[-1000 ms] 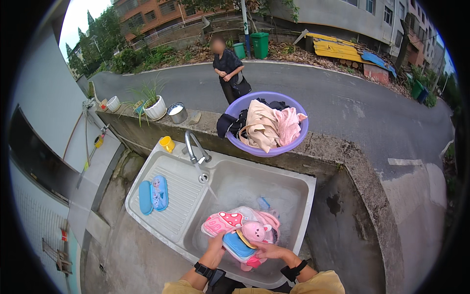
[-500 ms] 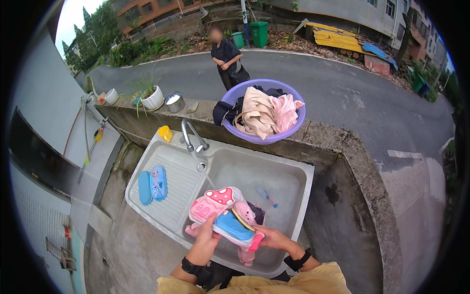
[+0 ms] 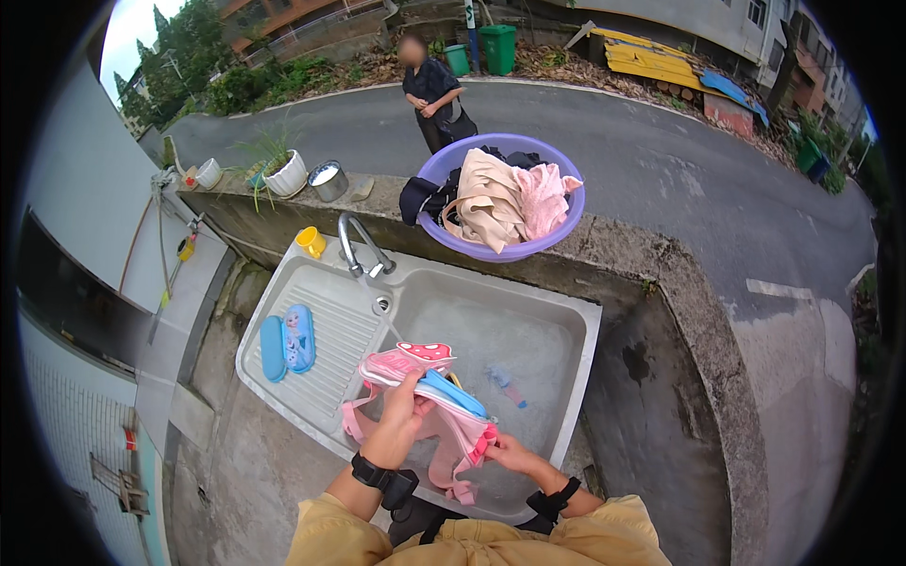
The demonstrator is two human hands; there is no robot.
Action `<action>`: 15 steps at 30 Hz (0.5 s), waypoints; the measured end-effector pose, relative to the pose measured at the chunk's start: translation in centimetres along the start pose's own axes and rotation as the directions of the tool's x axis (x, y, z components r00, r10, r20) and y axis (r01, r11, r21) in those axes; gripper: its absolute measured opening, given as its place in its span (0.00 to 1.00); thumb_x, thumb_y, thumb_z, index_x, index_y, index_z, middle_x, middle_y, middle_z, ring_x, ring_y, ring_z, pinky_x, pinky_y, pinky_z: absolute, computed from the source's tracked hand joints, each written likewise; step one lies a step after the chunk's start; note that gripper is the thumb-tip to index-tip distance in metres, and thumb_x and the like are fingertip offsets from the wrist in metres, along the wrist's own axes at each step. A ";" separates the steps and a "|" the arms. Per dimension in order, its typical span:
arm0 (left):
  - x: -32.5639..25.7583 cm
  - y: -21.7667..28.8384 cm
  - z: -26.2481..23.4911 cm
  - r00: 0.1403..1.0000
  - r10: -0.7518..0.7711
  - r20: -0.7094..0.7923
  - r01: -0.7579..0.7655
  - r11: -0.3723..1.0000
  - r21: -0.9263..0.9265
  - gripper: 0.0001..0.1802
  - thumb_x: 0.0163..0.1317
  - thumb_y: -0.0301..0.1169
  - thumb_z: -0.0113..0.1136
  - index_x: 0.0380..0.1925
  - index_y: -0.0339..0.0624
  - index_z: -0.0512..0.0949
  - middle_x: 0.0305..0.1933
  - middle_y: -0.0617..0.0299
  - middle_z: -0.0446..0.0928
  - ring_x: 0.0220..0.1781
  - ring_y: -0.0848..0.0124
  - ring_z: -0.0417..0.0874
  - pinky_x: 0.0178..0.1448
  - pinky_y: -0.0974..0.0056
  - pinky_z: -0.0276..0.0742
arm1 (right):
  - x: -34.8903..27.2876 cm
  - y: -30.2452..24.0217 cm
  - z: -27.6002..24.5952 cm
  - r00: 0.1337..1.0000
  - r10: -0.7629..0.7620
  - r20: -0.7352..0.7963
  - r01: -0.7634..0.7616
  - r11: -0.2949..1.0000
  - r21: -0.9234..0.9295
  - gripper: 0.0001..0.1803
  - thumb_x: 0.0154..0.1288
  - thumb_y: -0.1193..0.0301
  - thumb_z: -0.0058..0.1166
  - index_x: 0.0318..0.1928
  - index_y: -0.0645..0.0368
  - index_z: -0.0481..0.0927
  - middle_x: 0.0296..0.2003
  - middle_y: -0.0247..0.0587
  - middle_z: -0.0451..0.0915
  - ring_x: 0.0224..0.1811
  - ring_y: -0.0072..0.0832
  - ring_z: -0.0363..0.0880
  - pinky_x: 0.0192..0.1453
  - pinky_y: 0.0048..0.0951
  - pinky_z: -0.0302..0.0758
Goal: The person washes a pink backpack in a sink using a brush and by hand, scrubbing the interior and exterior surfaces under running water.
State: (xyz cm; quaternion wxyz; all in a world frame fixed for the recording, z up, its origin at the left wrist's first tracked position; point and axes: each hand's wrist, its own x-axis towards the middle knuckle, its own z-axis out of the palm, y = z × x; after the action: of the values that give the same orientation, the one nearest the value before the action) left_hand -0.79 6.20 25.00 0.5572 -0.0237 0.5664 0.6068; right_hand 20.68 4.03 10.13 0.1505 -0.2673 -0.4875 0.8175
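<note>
A child's pink backpack (image 3: 460,436) with a red spotted flap and a blue panel is held over the basin of the grey sink (image 3: 582,354). My left hand (image 3: 403,410) grips its near left side, thumb on top. Its lower right corner, beside a bright pink patch, is in my right hand (image 3: 511,455). Pink straps hang below it into the basin. Water runs from the curved metal faucet (image 3: 347,247) toward the bag's far side. Right of the bag, a small blue and pink object (image 3: 508,387) lies in shallow water; its kind is unclear.
A blue pencil case (image 3: 299,340) lies opened on the ridged drainboard. By the faucet stands a yellow cup (image 3: 310,241). A purple tub (image 3: 514,249) of clothes, a metal can (image 3: 329,183) and potted plants (image 3: 285,175) line the wall. Beyond it, a person (image 3: 431,94) stands on the road.
The backpack has been tilted, its blue panel turning away and its pink near side and straps coming into view. My right hand has shifted slightly to the right.
</note>
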 end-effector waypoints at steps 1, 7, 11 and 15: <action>1.2 -0.7 0.5 0.999 -0.037 0.018 0.036 0.999 0.027 0.14 0.57 0.31 0.54 0.41 0.37 0.71 0.39 0.56 0.75 0.42 0.64 0.79 0.48 0.60 0.78 | 0.0 1.7 -0.9 0.993 0.075 -0.087 -0.072 0.997 0.031 0.19 0.61 0.72 0.46 0.54 0.60 0.68 0.44 0.36 0.74 0.44 0.24 0.73 0.47 0.28 0.73; 6.5 -3.2 4.5 0.993 -0.092 0.080 0.087 0.995 0.056 0.12 0.55 0.31 0.57 0.38 0.39 0.73 0.34 0.59 0.74 0.37 0.69 0.76 0.46 0.61 0.77 | -0.6 -0.5 -1.2 0.846 0.166 -0.507 -0.061 0.974 0.216 0.16 0.62 0.70 0.37 0.49 0.59 0.71 0.40 0.37 0.76 0.39 0.27 0.76 0.41 0.30 0.76; 9.6 -4.1 5.0 0.981 -0.027 0.192 -0.004 0.988 0.156 0.11 0.55 0.27 0.55 0.37 0.37 0.69 0.32 0.60 0.71 0.34 0.70 0.75 0.45 0.61 0.77 | 1.1 -1.2 -2.8 0.848 0.207 -0.487 -0.032 0.939 0.343 0.15 0.60 0.73 0.35 0.45 0.62 0.71 0.35 0.41 0.76 0.33 0.30 0.78 0.32 0.32 0.79; 10.1 -4.1 2.1 0.991 -0.019 0.136 -0.014 0.971 0.238 0.13 0.53 0.25 0.54 0.39 0.36 0.67 0.35 0.60 0.70 0.34 0.70 0.74 0.44 0.59 0.76 | 2.7 -0.8 -6.0 0.796 0.252 -0.551 -0.027 0.923 0.383 0.12 0.60 0.73 0.36 0.40 0.66 0.70 0.33 0.45 0.75 0.31 0.35 0.78 0.31 0.37 0.80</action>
State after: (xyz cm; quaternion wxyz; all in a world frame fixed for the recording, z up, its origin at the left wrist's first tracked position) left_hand -0.48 13.22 16.38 0.5944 0.0844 0.5956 0.5337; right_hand 21.96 10.11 7.71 0.2786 -0.5118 -0.2387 0.7769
